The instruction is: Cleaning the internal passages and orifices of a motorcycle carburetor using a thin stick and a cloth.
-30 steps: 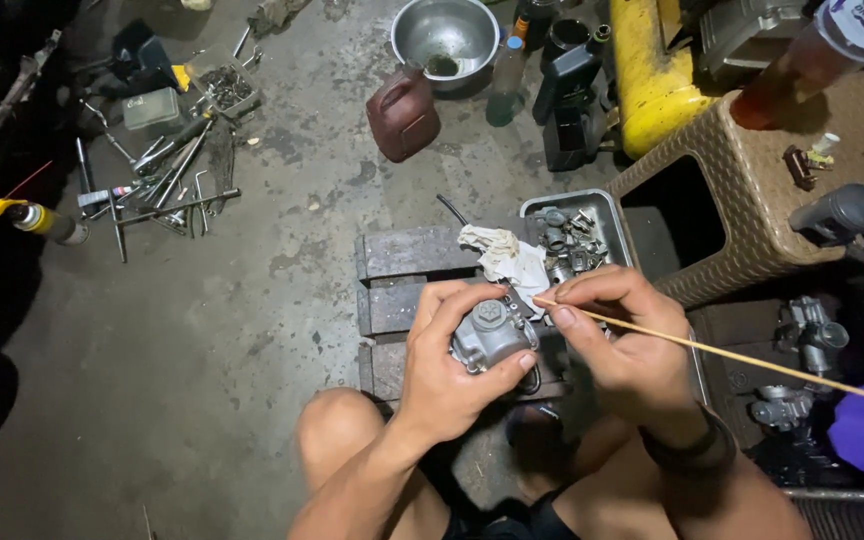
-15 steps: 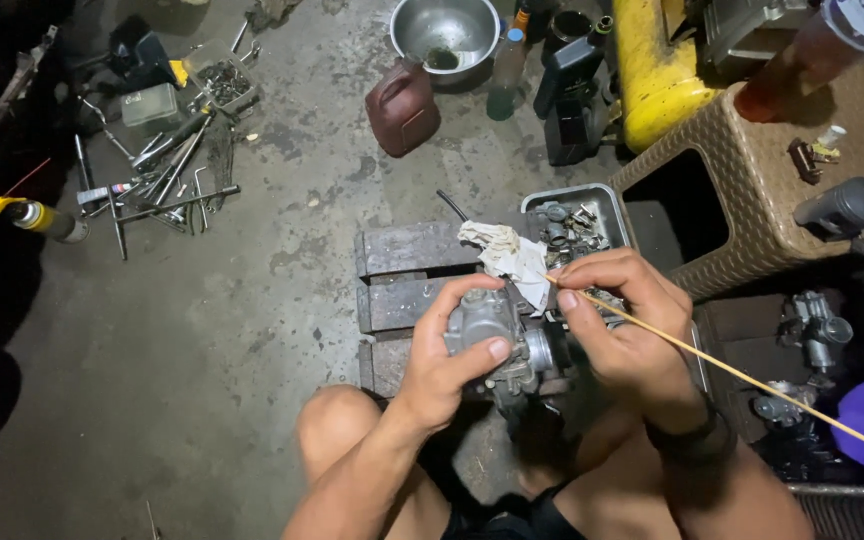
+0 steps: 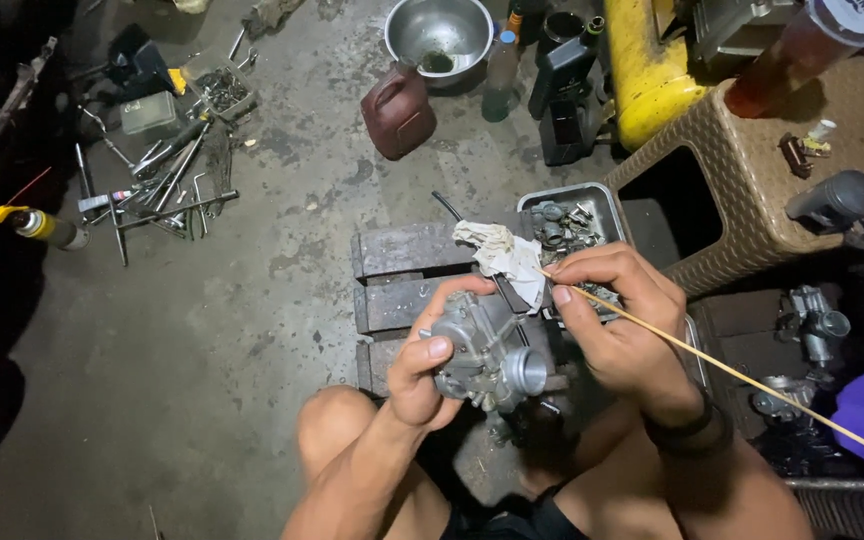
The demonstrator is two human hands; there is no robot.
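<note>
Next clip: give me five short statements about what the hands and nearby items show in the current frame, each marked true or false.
1. The left hand holds a grey metal carburetor. True.
2. The right hand pinches a screwdriver. False: it pinches a thin wooden stick.
3. A white rag lies beside the metal parts tray. True.
4. The steel bowl sits on the wicker stool. False: it stands on the floor.
5. The brown jug lies beside the person's knee. False: it stands near the bowl.
</note>
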